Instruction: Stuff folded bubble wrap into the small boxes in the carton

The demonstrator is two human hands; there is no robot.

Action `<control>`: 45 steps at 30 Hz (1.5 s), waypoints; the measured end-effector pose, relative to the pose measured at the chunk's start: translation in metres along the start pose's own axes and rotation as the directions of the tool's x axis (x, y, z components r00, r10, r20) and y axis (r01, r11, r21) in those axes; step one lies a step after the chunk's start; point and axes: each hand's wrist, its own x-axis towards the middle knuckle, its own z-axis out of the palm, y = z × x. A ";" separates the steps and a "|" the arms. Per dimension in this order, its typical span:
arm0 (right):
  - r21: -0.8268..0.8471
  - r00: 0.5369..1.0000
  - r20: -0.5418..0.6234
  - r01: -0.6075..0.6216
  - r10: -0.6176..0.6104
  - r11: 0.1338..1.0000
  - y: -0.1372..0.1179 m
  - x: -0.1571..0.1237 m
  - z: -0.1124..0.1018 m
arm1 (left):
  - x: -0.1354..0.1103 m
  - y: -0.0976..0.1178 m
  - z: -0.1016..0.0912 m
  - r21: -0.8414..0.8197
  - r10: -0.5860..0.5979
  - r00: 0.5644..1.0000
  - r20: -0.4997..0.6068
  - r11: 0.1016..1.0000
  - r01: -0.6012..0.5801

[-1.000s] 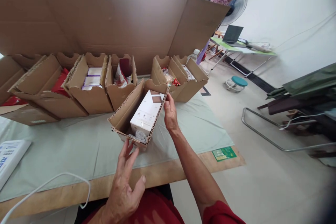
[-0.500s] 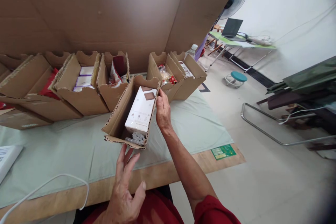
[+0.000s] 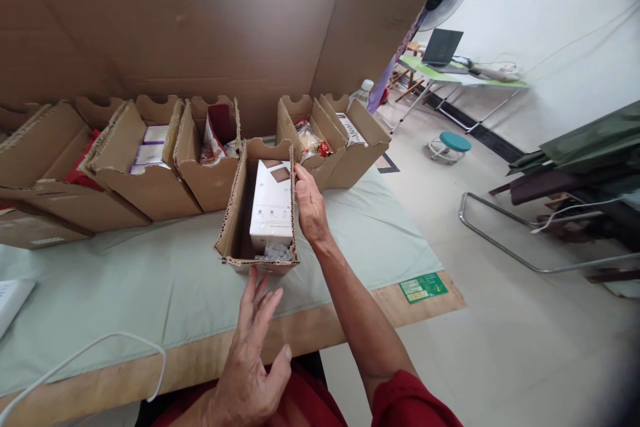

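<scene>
An open-topped cardboard box [image 3: 231, 213] stands on the cloth near the middle of the table. Inside it are a white carton [image 3: 271, 210] with a brown picture on it and some bubble wrap [image 3: 276, 253]. My right hand [image 3: 311, 205] holds the box by its right wall, its fingers partly hidden behind the hand. Below the front wall is my left hand [image 3: 257, 347], open, thumb apart, with its fingertips at the box's lower front edge; whether they press on it I cannot tell.
Several cardboard bins [image 3: 145, 193] with packaged goods line the back, before a tall cardboard panel [image 3: 210, 20]. A white cable [image 3: 120, 335] crosses the table's front left. To the right are a green card [image 3: 424, 287], a stool [image 3: 454, 142] and a laptop [image 3: 443, 48].
The box has turned so that its front faces me more squarely, its near end shifting right. My left hand has moved a little right along with it; my right hand stays at the right wall.
</scene>
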 end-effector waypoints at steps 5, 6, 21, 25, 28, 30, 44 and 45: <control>-0.012 0.998 0.022 0.053 -0.053 0.999 -0.006 0.003 -0.013 | 0.011 0.006 0.006 -0.025 0.031 0.998 0.052 0.999 -0.030; -0.016 0.997 0.012 0.071 -0.071 0.997 -0.006 0.002 -0.017 | 0.013 0.007 0.007 -0.026 0.037 0.998 0.057 0.999 -0.036; -0.806 0.979 0.134 0.017 0.154 0.591 -0.014 0.070 -0.066 | 0.087 -0.013 0.051 0.004 -0.072 0.995 -0.074 0.997 0.073; -0.796 0.984 0.132 0.035 0.117 0.604 -0.009 0.069 -0.067 | 0.122 -0.025 0.056 -0.013 -0.064 0.988 -0.140 0.998 0.063; -0.796 0.984 0.126 0.025 0.125 0.605 -0.006 0.066 -0.068 | 0.146 -0.032 0.060 -0.065 -0.125 0.981 -0.149 0.991 0.116; -0.794 0.984 0.126 0.024 0.125 0.608 -0.006 0.066 -0.068 | 0.158 -0.036 0.062 -0.093 -0.142 0.978 -0.153 0.987 0.129; -0.513 0.997 0.083 0.048 -0.006 0.857 -0.016 0.051 -0.069 | 0.155 -0.038 0.037 -0.112 -0.218 0.968 -0.120 0.972 0.206; -0.452 0.995 0.093 0.064 -0.024 0.890 -0.021 0.046 -0.065 | 0.148 -0.035 0.028 -0.107 -0.228 0.967 -0.116 0.971 0.216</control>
